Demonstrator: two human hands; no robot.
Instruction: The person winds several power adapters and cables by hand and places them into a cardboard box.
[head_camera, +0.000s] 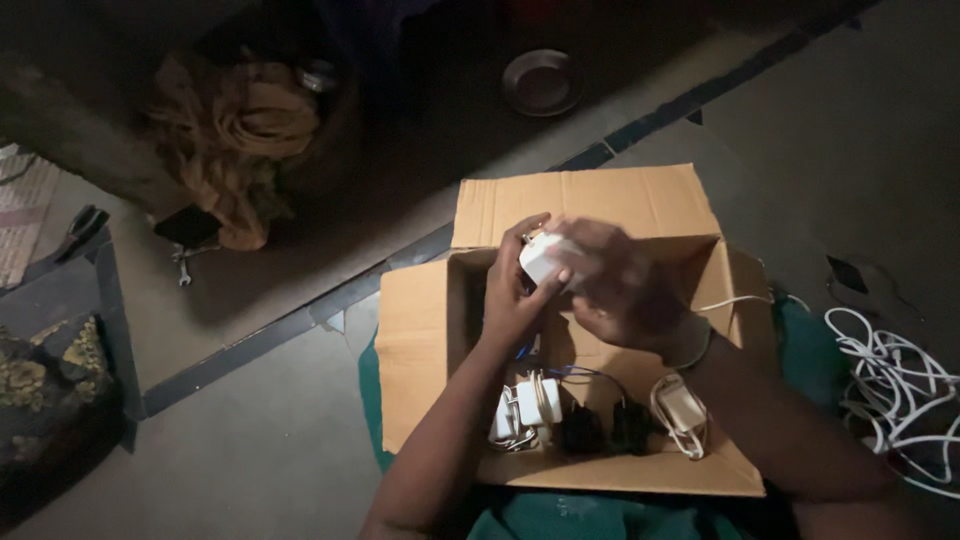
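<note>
Dim concrete floor (250, 440) is stretching out under an open cardboard box (425, 330), whose flaps are lying folded outward. Above the box's far half, both hands are meeting around a small white charger block (543, 259). The left hand (515, 295) is coming up from below and to the left, its fingers curling around the block's left and under side and closing on it. The right hand (620, 285) is reaching in from the right and covering the block's right end; it is blurring in the picture, so how tightly it is gripping I cannot tell, though it is touching the block. The block is sitting between the two palms, nearer the left hand's fingertips, its long axis seeming to run from left hand to right.

Below the hands, on the box bottom, more white adapters (530, 405) and black plugs (600, 430) are lying bunched with their wound cords. To the right of the box, loose white cable (890, 390) is tangling on the floor. Well apart, at the far left, a brown cloth (235, 130) is lying crumpled, and a metal bowl (541, 82) is resting beyond.
</note>
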